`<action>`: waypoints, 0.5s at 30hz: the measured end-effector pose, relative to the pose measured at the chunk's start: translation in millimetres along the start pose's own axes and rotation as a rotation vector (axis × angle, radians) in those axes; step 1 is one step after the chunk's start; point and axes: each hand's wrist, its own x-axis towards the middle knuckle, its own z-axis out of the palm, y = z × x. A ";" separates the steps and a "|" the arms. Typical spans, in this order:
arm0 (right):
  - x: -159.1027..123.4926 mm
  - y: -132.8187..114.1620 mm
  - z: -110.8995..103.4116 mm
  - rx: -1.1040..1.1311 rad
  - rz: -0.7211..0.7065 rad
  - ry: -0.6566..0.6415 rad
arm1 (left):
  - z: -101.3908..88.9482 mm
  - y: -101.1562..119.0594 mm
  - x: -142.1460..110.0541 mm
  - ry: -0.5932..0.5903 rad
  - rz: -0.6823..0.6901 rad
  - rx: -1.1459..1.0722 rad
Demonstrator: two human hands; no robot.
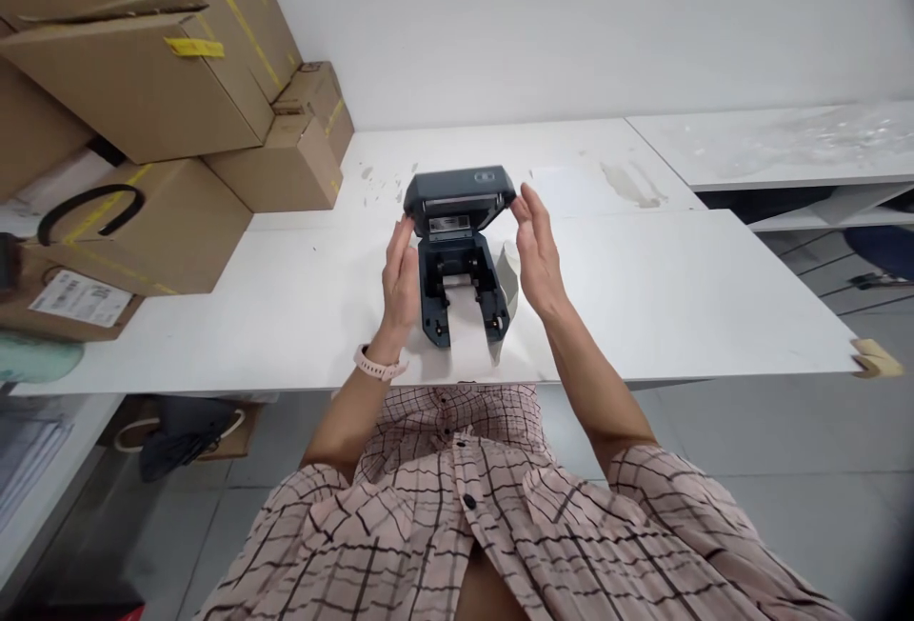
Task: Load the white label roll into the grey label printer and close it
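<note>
Left hand (401, 283) and right hand (541, 254), apart at nine and three o'clock of the printer (457, 254) lying ahead at twelve on the table (678, 288), are touching its raised lid (457, 185), grip indeterminate, even pressure being advisable.

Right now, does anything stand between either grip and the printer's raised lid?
Nothing visible: the left grip and right grip are at opposite sides of the raised lid. Curled pale paper stands lower, right of the base.
</note>
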 end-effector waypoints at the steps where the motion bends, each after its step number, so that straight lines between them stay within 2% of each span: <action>1: 14.3 4.2 2.9 -0.015 -0.023 0.007 | -0.7 -6.1 8.6 -0.005 0.011 0.022; 4: 52.7 22.3 15.4 -0.044 -0.053 0.022 | 0.8 -29.6 16.1 -0.063 -0.122 0.131; 7: 81.5 41.2 27.3 -0.098 -0.060 0.000 | 7.7 -50.5 1.8 -0.124 -0.320 0.177; 9: 91.8 48.1 30.8 -0.135 -0.070 -0.021 | 12.7 -57.3 -9.2 -0.125 -0.384 0.147; 12: 88.6 44.5 28.3 -0.194 -0.123 0.002 | 16.8 -55.5 -16.2 -0.098 -0.426 0.132; 15: 67.1 31.7 24.9 -0.327 -0.183 0.010 | 17.3 -47.8 -13.3 -0.085 -0.437 0.204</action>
